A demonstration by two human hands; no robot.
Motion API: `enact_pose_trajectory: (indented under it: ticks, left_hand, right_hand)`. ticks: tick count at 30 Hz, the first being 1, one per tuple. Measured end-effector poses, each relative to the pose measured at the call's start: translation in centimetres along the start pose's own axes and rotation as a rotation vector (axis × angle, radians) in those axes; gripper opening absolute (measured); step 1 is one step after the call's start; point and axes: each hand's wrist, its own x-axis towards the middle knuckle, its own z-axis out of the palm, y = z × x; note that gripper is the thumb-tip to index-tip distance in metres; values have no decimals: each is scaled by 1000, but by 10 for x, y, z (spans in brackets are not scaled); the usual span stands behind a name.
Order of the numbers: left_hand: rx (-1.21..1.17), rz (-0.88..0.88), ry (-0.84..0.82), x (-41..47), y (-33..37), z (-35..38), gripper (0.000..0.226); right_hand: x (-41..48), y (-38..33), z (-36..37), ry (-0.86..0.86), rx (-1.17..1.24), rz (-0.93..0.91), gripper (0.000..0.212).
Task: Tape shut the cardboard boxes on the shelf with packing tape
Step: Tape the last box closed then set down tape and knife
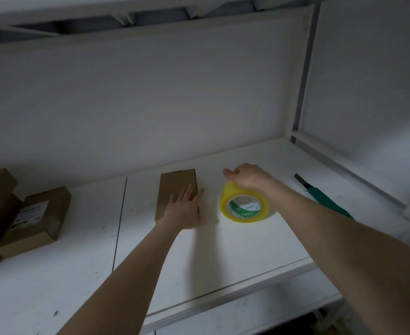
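- The small cardboard box (177, 192) lies flat on the white shelf (223, 250), near the middle. Its long axis runs from near to far, and its flaps look closed already.
- The left hand (184, 209) rests on the near right part of this box, fingers spread and flat; it presses and does not grip.
- The roll of packing tape (244, 206) stands on its edge just to the right of the box, and its hole faces the near side.
- The right hand (247, 176) lies over the top of the roll with curled fingers. I cannot tell if it holds the roll firmly or only touches it.
- The box seems light and rather stiff, so it may slide on the smooth shelf; I think it is best to hold it down from the top.
- The roll is rigid, and its outer band gives a good hold.
- More boxes (33, 221) are stacked at the far left, and a green utility knife (324, 197) lies at the right.
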Motion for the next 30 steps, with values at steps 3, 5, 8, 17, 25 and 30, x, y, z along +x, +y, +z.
enact_pose_trajectory:
  ticks: [3,5,8,17,25,30]
  left_hand:
    - [-116,-5,88,3,9,-21,79]
    - [-206,-19,220,6,21,-33,66]
    - [-307,-47,395,9,43,-41,52]
    - [-464,-91,503,29,93,-56,42]
    - [-552,-112,531,34,96,-53,39]
    - [-780,-134,715,29,86,-67,29]
  right_hand:
    - [0,18,-13,93,6,56,55]
    - [-2,39,-17,145,-31,140,41]
    - [-15,75,-13,151,-101,282,41]
    - [-40,163,13,86,-196,473,47]
    - [-35,164,0,107,-25,360,38]
    - [-20,111,-27,207,570,155,55]
